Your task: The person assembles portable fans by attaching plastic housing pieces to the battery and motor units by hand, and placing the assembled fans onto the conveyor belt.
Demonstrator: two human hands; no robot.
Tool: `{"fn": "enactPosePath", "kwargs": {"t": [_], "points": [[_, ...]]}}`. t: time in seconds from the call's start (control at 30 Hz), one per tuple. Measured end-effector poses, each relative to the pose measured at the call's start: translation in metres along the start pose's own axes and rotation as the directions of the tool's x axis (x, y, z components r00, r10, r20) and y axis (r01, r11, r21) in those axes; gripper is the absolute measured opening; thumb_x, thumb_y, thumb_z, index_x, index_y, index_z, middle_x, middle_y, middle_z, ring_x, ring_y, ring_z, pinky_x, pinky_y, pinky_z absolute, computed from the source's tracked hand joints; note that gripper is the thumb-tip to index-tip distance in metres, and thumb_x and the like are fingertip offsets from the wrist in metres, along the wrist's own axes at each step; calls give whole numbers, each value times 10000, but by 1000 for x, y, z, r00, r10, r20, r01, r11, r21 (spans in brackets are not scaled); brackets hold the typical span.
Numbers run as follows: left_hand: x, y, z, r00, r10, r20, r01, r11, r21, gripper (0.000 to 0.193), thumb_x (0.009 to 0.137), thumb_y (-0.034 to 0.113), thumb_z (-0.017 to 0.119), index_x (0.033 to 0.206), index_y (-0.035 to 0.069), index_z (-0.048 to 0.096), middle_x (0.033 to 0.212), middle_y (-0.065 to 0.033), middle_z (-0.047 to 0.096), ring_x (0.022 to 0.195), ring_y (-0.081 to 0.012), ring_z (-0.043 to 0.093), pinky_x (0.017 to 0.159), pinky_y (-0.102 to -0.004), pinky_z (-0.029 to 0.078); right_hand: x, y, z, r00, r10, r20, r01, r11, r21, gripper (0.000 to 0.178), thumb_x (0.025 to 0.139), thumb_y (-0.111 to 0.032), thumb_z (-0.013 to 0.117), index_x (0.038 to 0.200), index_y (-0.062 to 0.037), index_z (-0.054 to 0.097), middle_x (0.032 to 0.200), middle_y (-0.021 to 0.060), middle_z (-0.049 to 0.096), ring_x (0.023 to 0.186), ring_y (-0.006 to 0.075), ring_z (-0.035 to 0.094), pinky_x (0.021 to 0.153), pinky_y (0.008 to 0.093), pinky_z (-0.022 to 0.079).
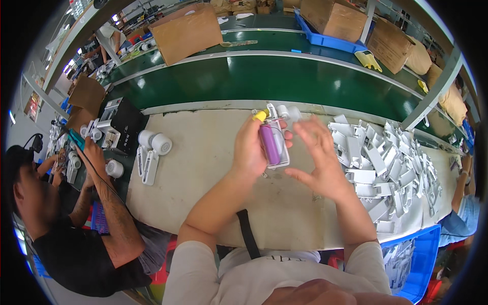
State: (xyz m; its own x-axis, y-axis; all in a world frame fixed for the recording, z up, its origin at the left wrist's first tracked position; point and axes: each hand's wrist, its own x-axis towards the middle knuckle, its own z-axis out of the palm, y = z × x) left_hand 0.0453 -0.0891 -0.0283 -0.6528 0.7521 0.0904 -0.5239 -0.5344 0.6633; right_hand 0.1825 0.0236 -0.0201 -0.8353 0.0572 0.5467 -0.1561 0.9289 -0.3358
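My left hand [249,151] grips a white plastic housing [278,136] above the middle of the table. Inside its exposed side lies a purple cylindrical battery [270,145]. A yellow piece [261,115] sits at the housing's upper end, by my left thumb. White rounded parts [290,113] show just beyond it; whether they are joined to the housing I cannot tell. To the right, my right hand [325,165] is open with its fingers spread, apart from the housing and holding nothing visible.
White plastic covers [378,162] are heaped at right, above a blue bin [427,259]. White round-headed units [152,147] lie at left. A co-worker [76,223] sits at left beside a black machine [124,124]. A green conveyor belt [244,79] crosses behind the table [203,198].
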Motion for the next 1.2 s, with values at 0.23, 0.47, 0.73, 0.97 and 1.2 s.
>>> {"fn": "enactPosePath", "kwargs": {"t": [0.23, 0.47, 0.73, 0.97, 1.2], "points": [[-14, 17, 3, 960, -195, 202, 181, 980, 89, 369, 897, 288, 370, 1073, -15, 483, 862, -143, 585, 653, -236, 596, 548, -353, 502, -3, 39, 20, 820, 144, 554, -432, -478, 765, 913, 753, -462, 642, 1404, -67, 138, 1344, 146, 343, 1211, 269, 398, 968, 408, 350], [2, 20, -16, 992, -121, 23, 116, 979, 170, 324, 882, 242, 391, 1058, -4, 505, 900, -146, 599, 733, -226, 610, 584, -333, 511, -1, 26, 11, 883, 357, 306, -430, 347, 834, 845, 649, -25, 736, 1364, -141, 299, 1260, 78, 404, 1102, 193, 465, 880, 309, 432], [5, 31, -19, 974, -184, 134, 136, 943, 305, 266, 857, 162, 436, 1045, -15, 502, 894, -145, 599, 675, -240, 617, 511, -308, 512, -4, 45, 8, 811, 334, 481, -518, 27, 855, 679, 735, -115, 672, 1333, -103, 351, 1218, 46, 482, 1027, 161, 510, 825, 297, 458], [2, 24, -22, 970, -230, 80, 104, 686, 720, 190, 847, 66, 379, 984, -11, 485, 802, -112, 593, 598, -151, 585, 509, -271, 485, 9, 36, -7, 943, -206, -260, 146, 962, -232, 607, 546, 33, 703, 1111, -79, 510, 1074, 89, 547, 1044, 303, 517, 890, 386, 431], [-1, 23, -12, 909, -403, 106, 178, 605, 776, 187, 783, 49, 486, 957, -18, 493, 768, -91, 576, 575, -118, 556, 516, -272, 476, 8, 51, -8, 904, -338, -262, 244, 910, -335, 567, 533, 21, 709, 1060, -81, 527, 1032, 79, 567, 1024, 307, 537, 866, 418, 442]]}}
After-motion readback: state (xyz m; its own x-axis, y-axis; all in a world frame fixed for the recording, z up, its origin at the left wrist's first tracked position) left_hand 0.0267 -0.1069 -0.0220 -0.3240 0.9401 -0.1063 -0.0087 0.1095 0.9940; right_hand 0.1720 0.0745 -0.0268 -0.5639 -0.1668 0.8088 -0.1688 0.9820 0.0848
